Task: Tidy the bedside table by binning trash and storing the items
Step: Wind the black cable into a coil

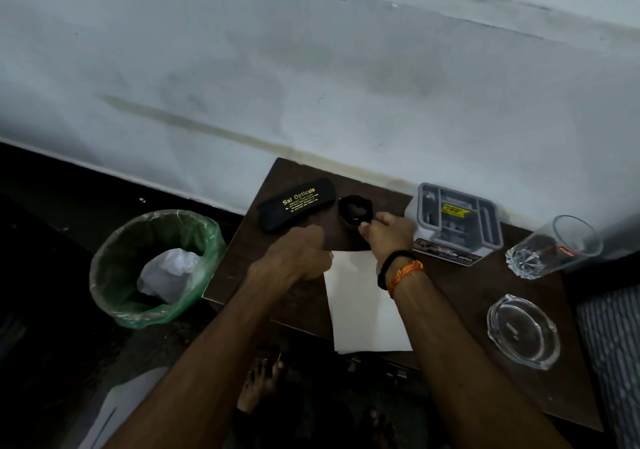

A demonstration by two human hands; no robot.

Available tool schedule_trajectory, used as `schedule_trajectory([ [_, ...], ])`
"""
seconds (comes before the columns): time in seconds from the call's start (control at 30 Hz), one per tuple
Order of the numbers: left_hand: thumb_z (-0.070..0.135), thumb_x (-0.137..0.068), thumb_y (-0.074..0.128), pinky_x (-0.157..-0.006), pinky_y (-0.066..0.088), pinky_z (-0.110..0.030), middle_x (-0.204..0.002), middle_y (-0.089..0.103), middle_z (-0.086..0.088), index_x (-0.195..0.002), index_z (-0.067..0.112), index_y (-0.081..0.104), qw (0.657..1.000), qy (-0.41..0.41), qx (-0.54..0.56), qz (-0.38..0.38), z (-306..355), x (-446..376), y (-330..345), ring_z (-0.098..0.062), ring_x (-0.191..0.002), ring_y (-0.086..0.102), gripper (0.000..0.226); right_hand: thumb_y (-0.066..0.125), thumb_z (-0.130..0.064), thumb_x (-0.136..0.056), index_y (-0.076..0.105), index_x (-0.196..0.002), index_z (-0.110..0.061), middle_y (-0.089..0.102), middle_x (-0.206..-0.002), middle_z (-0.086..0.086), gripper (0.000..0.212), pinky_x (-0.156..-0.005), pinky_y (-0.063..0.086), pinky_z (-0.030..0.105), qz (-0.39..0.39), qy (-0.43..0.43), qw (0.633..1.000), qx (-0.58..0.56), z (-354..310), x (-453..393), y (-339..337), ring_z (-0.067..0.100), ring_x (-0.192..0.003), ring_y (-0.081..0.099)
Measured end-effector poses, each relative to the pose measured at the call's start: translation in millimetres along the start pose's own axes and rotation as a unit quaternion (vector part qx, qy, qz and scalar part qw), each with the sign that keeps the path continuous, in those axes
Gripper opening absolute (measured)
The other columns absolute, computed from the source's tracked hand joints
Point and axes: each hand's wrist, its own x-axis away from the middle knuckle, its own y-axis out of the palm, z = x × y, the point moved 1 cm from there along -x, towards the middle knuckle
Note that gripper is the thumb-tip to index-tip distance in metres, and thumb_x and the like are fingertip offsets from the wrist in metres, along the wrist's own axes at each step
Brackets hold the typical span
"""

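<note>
A dark wooden bedside table [450, 310] stands against the wall. On it lie a black glasses case [298, 204] with gold lettering, a small black round object [356, 210], a white sheet of paper [363, 306] and a grey organiser tray [457, 221]. My right hand [389, 234] pinches the near rim of the black round object. My left hand [301, 254] is curled at the paper's far left corner; whether it holds the corner is hidden.
A bin [156, 268] with a green liner stands on the floor left of the table, with crumpled white paper inside. A drinking glass [554, 246] and a glass ashtray [523, 331] sit on the table's right side. Bare feet [259, 389] show below.
</note>
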Motion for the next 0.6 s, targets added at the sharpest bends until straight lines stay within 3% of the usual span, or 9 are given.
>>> schedule_trajectory([
  [0.07, 0.032, -0.097, 0.057, -0.080, 0.041, -0.031, -0.125, 0.058, -0.010, -0.126, 0.009, 0.053, 1.000, -0.005, -0.008, 0.009, -3.3, -0.2, 1.8, -0.024, -0.106, 0.057, 0.037, 0.061, 0.005, -0.081, 0.066, -0.099, 0.006, 0.067, -0.094, 0.024, 0.019, -0.086, 0.055, 0.044, -0.014, -0.029, 0.999, 0.037, -6.5, 6.7, 2.3, 0.035, -0.109, 0.060],
  [0.1, 0.032, -0.097, 0.057, -0.079, 0.041, -0.031, -0.124, 0.059, -0.010, -0.125, 0.009, 0.053, 1.000, -0.009, -0.005, 0.011, -4.7, -1.0, 2.7, -0.022, -0.102, 0.056, 0.037, 0.059, 0.005, -0.081, 0.062, -0.081, -0.004, 0.062, -0.076, 0.012, 0.010, -0.076, 0.051, 0.037, -0.026, -0.039, 0.997, 0.066, -9.1, 9.9, 2.2, 0.027, -0.080, 0.060],
  [0.13, 0.032, -0.096, 0.058, -0.077, 0.042, -0.031, -0.121, 0.059, -0.009, -0.123, 0.009, 0.054, 1.000, -0.010, -0.004, 0.011, -5.9, -2.6, 4.2, -0.019, -0.096, 0.054, 0.036, 0.059, 0.004, -0.081, 0.057, -0.075, -0.015, 0.057, -0.072, 0.001, 0.020, -0.075, 0.045, 0.031, -0.035, -0.055, 0.994, 0.092, -9.7, 11.8, 0.3, 0.016, -0.074, 0.041],
  [0.17, 0.032, -0.096, 0.058, -0.074, 0.044, -0.031, -0.117, 0.061, -0.008, -0.121, 0.010, 0.055, 1.000, -0.014, 0.001, 0.005, -7.1, -4.2, 6.1, -0.017, -0.090, 0.055, 0.034, 0.059, 0.003, -0.082, 0.062, -0.080, -0.017, 0.061, -0.079, -0.002, 0.020, -0.079, 0.043, 0.029, -0.045, -0.077, 0.989, 0.118, -9.2, 14.4, -2.6, 0.020, -0.082, 0.057],
  [0.23, 0.030, -0.094, 0.060, -0.066, 0.058, -0.033, -0.105, 0.065, -0.007, -0.111, 0.011, 0.055, 0.998, -0.039, 0.035, -0.024, -10.9, -9.7, 11.2, -0.017, -0.080, 0.067, 0.026, 0.061, 0.000, -0.084, 0.072, -0.099, -0.013, 0.073, -0.100, 0.003, 0.023, -0.085, 0.047, 0.026, -0.036, -0.116, 0.977, 0.176, -7.1, 22.6, -13.2, 0.021, -0.099, 0.065],
  [0.3, 0.022, -0.092, 0.061, -0.061, 0.064, -0.041, -0.093, 0.065, -0.012, -0.103, 0.008, 0.053, 0.987, -0.086, 0.107, -0.081, -11.2, -9.9, 15.8, -0.026, -0.072, 0.075, 0.020, 0.062, -0.006, -0.084, 0.074, -0.092, -0.019, 0.075, -0.102, 0.003, 0.019, -0.087, 0.051, 0.029, -0.011, -0.148, 0.957, 0.249, -3.3, 32.2, -28.0, 0.024, -0.100, 0.067],
  [0.37, 0.018, -0.089, 0.062, -0.061, 0.063, -0.048, -0.095, 0.063, -0.015, -0.111, 0.005, 0.052, 0.974, -0.111, 0.154, -0.121, -8.8, -7.6, 19.9, -0.032, -0.073, 0.075, 0.027, 0.065, -0.013, -0.083, 0.072, -0.086, -0.021, 0.073, -0.103, 0.003, 0.011, -0.088, 0.051, 0.033, 0.012, -0.159, 0.933, 0.322, 4.2, 37.5, -45.0, 0.027, -0.100, 0.066],
  [0.43, 0.018, -0.086, 0.062, -0.062, 0.063, -0.049, -0.101, 0.061, -0.014, -0.117, 0.007, 0.051, 0.969, -0.112, 0.171, -0.139, -5.9, -5.8, 24.8, -0.033, -0.076, 0.074, 0.034, 0.069, -0.022, -0.081, 0.072, -0.098, -0.016, 0.070, -0.110, 0.007, 0.018, -0.089, 0.049, 0.034, 0.021, -0.129, 0.917, 0.376, 15.3, 39.9, -62.6, 0.030, -0.106, 0.064],
  [0.6, 0.016, -0.089, 0.062, -0.061, 0.064, -0.045, -0.101, 0.063, -0.014, -0.108, 0.010, 0.052, 0.969, -0.092, 0.187, -0.133, 0.3, -6.8, 33.3, -0.030, -0.078, 0.073, 0.023, 0.080, -0.039, -0.076, 0.063, -0.117, -0.005, 0.063, -0.124, 0.016, 0.056, -0.090, 0.049, 0.035, -0.039, -0.004, 0.917, 0.398, 40.0, 42.0, -86.0, 0.035, -0.116, 0.059],
])
